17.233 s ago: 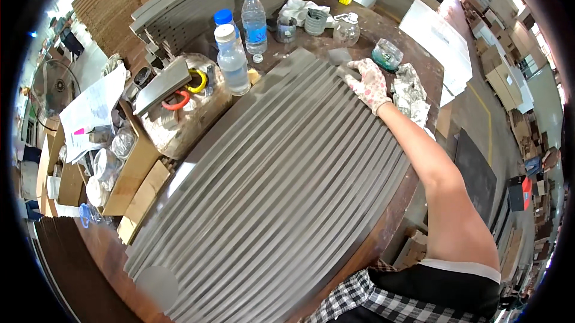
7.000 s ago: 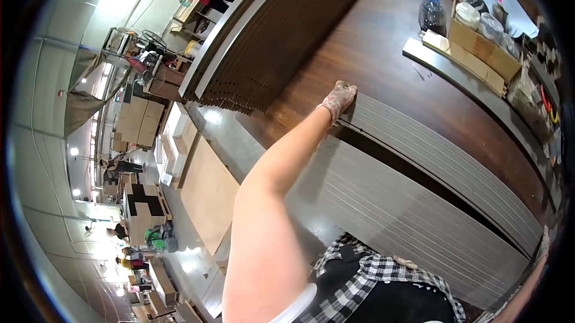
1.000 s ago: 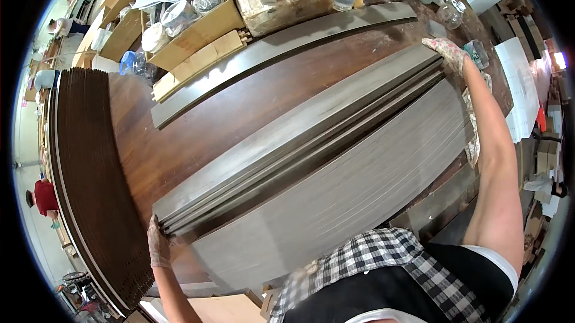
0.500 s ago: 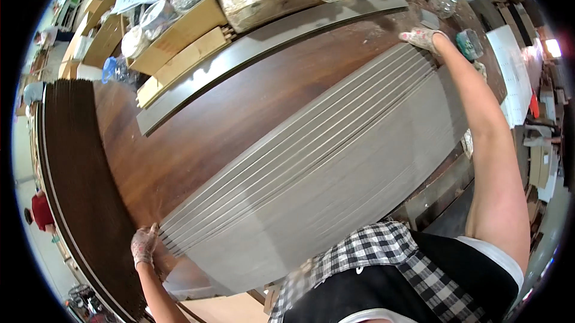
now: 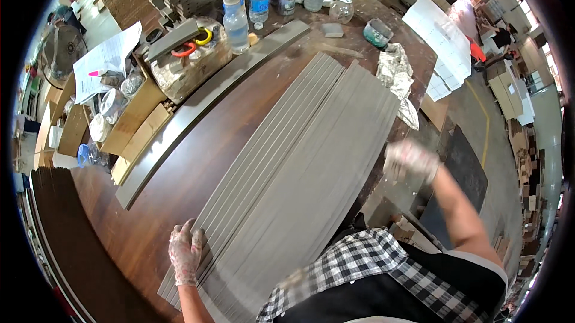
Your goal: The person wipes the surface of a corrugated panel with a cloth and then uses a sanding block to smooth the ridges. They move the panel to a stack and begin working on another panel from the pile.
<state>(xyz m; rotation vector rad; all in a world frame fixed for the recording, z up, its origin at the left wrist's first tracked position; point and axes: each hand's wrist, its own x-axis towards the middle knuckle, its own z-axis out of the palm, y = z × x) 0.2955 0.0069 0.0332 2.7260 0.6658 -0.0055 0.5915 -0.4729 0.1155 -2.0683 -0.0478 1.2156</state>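
Observation:
Grey boards (image 5: 311, 143) lie slantwise across the brown tabletop (image 5: 233, 137), with several narrow ridged edges (image 5: 269, 125) side by side along their left and a broad flat face on the right. My left hand (image 5: 185, 254), in a pale speckled glove, rests against the left edge near the close end, fingers stretched and apart. Gloved likewise, my right hand (image 5: 411, 161) hovers just off the boards' right edge. Motion smears its fingers, so their pose is unclear.
A long grey strip (image 5: 209, 101) lies farther left. Behind it are a cardboard box (image 5: 135, 110) of supplies, orange-handled scissors (image 5: 184, 51) and water bottles (image 5: 235, 26). A crumpled cloth (image 5: 395, 77) and a jar (image 5: 377, 33) sit at far right. Dark panels (image 5: 72, 245) stand at left.
My right hand has left the boards' far corner and come nearer, beside the right edge. The boards now slant more steeply in view. My left hand sits farther along the left edge.

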